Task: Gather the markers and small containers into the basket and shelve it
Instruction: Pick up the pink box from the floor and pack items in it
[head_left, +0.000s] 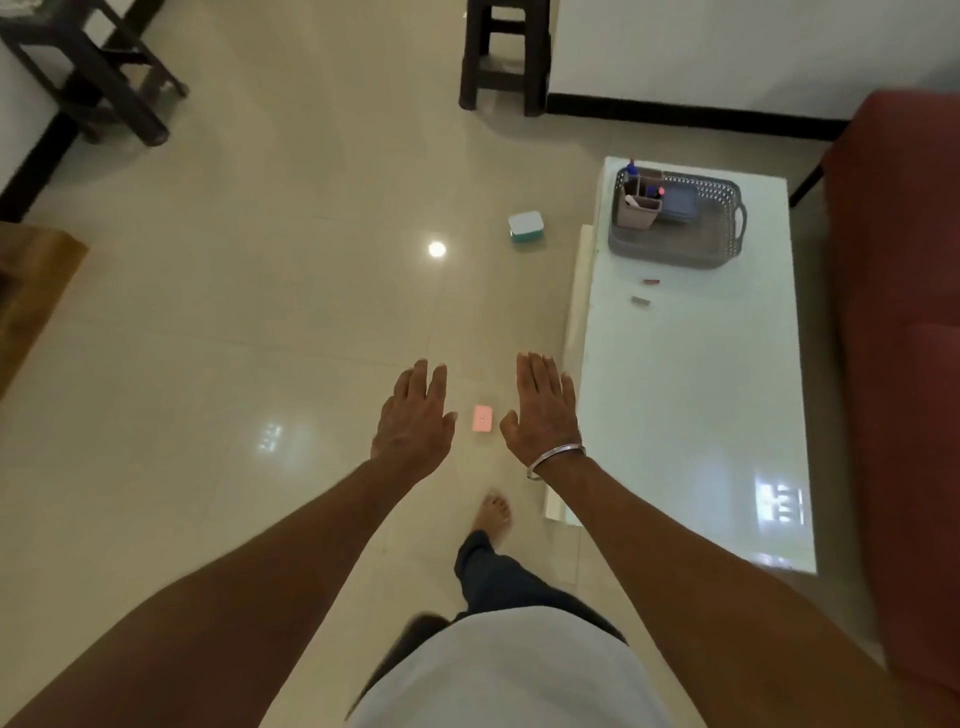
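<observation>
A grey perforated basket stands at the far end of a pale glass table. Inside it are a brown pen holder with markers and a blue lid or tray. Two small caps or marker pieces lie on the table just in front of the basket. A white and teal small container sits on the floor left of the table. A small pink box lies on the floor between my hands. My left hand and my right hand are stretched forward, palms down, fingers apart, holding nothing.
A red sofa runs along the table's right side. A dark wooden stool stands at the far wall, another dark piece of furniture at far left, and a wooden edge at left. My bare foot is on the glossy tile floor.
</observation>
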